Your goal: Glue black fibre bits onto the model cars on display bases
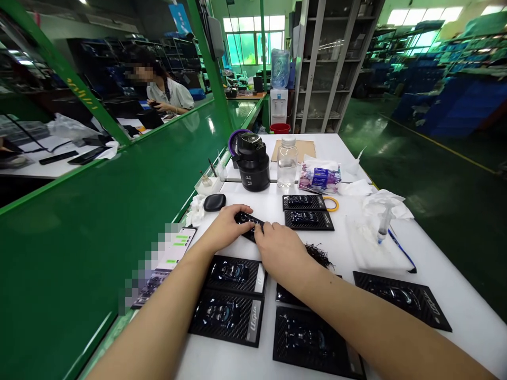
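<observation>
Both hands meet over a small black plate (242, 217) with a shiny raised shape, low on the white table. My left hand (226, 228) grips its left side, thumb and fingers curled about the edges. My right hand (279, 244) presses bent fingertips on its right end, covering much of it. Below the hands lie black patterned plates with glossy car shapes, one (233, 273) beneath my left wrist and another (312, 338) under my right forearm. A heap of thin black strips (318, 255) sits beside my right hand, partly hidden by it.
Two car plates (309, 219) lie beyond the hands, near a yellow tape ring (331, 204). Behind stand a black jug (253, 169) and a clear bottle (287, 163). At right are a syringe (384, 224) and another plate (402, 298). A co-worker (168, 89) sits beyond the green partition (119, 211).
</observation>
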Tool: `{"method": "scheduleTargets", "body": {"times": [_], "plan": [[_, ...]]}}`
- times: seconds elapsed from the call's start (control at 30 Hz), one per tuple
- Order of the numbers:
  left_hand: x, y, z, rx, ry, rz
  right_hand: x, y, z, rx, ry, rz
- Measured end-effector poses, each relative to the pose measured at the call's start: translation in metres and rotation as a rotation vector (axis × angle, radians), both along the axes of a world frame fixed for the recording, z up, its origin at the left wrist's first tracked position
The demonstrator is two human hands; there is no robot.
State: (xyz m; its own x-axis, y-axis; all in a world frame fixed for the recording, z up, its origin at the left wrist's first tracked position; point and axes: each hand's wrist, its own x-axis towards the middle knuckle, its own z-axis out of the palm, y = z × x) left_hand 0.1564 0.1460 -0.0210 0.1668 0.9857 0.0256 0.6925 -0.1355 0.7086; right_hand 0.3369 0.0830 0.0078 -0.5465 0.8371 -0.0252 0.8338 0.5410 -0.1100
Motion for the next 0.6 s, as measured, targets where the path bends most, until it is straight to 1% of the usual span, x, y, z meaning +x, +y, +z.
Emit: {"method": "scheduleTargets", "body": {"times": [0.13,0.27,0.37,0.47,0.6], "plan": [[0.003,0.000,0.004,-0.046,0.015,0.039,0.008,0.001,-0.002,-0.017,0.038,0.012],[0.009,-0.002,0.013,-0.096,0.050,0.081,0.022,0.004,-0.003,-0.022,0.115,0.010],[0.012,-0.004,0.019,-0.099,0.063,0.097,0.024,0.004,-0.002,-0.028,0.150,-0.005],[0.012,-0.005,0.020,-0.097,0.047,0.082,0.021,0.002,0.001,-0.034,0.151,-0.004],[0.009,-0.003,0.017,-0.082,0.026,0.053,0.019,0.001,0.001,-0.029,0.134,-0.003]]}}
